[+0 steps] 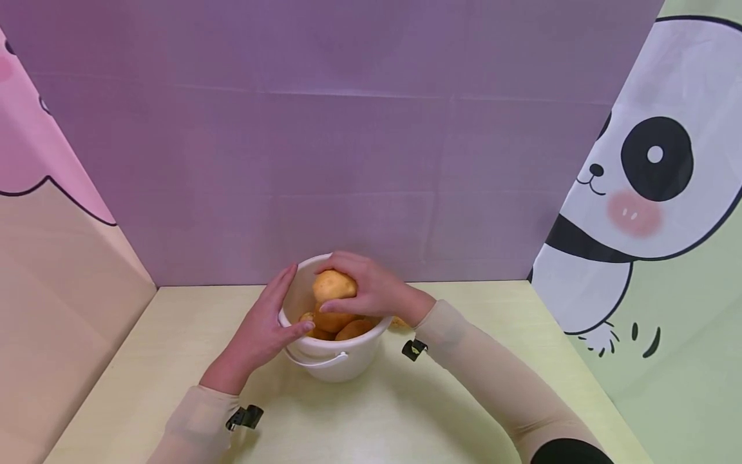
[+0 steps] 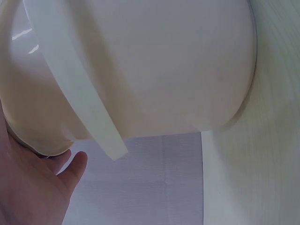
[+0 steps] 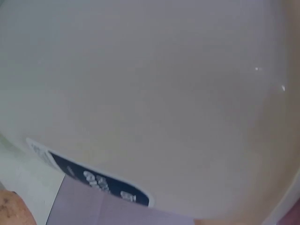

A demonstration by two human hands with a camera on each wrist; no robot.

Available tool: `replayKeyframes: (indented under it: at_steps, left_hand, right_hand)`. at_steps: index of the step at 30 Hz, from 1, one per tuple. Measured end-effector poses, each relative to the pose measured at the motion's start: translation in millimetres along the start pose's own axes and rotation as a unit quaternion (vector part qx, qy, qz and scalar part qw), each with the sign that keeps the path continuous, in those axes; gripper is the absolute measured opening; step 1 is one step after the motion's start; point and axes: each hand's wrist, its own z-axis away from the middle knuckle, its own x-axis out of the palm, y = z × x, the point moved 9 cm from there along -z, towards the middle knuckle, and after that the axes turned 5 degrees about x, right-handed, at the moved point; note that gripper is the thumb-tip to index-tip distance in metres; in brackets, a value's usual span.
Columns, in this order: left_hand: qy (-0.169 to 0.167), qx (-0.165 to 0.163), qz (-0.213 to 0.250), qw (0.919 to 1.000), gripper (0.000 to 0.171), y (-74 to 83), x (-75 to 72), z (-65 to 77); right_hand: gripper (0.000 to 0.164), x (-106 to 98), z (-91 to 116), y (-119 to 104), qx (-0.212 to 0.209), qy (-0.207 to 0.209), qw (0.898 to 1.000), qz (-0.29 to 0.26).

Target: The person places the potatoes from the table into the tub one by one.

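A white bucket (image 1: 353, 362) with a white handle stands on the table, and several potatoes (image 1: 355, 329) lie inside it. At its left side my left hand (image 1: 261, 332) holds the rim, thumb over the near edge. My right hand (image 1: 373, 287) reaches over the right rim and grips a yellowish potato (image 1: 334, 284) above the others, within the bucket's mouth. The left wrist view shows the bucket's side and handle (image 2: 77, 89) with the left hand (image 2: 33, 183) at the rim. In the right wrist view the bucket wall fills most of the picture; the held potato is out of sight.
Another potato (image 3: 15, 209) lies on the table behind the bucket's right side, mostly hidden in the head view. A dark label (image 3: 96, 178) is stuck on the bucket's far side. The pale tabletop (image 1: 359, 432) ends at a purple backdrop (image 1: 359, 148).
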Motion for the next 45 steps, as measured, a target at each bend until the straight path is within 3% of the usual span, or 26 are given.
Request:
replayKeyframes:
  at_steps: [7, 24, 45]
  left_hand:
    - [-0.001, -0.004, 0.000, 1.0000, 0.115, -0.2, 2.1, -0.1]
    - [-0.001, -0.005, 0.006, 1.0000, 0.116, 2.7, 3.5, 0.2]
    - [0.010, 0.009, 0.005, 0.9999, 0.115, 1.3, 2.8, -0.2]
  right_hand:
    - [0.054, 6, -4, -3, -0.004, -0.009, 1.000, 0.018]
    - [0.050, 10, -7, -5, -0.018, -0.018, 1.000, 0.003]
    - [0.041, 3, 1, 3, 0.001, -0.009, 1.000, -0.012]
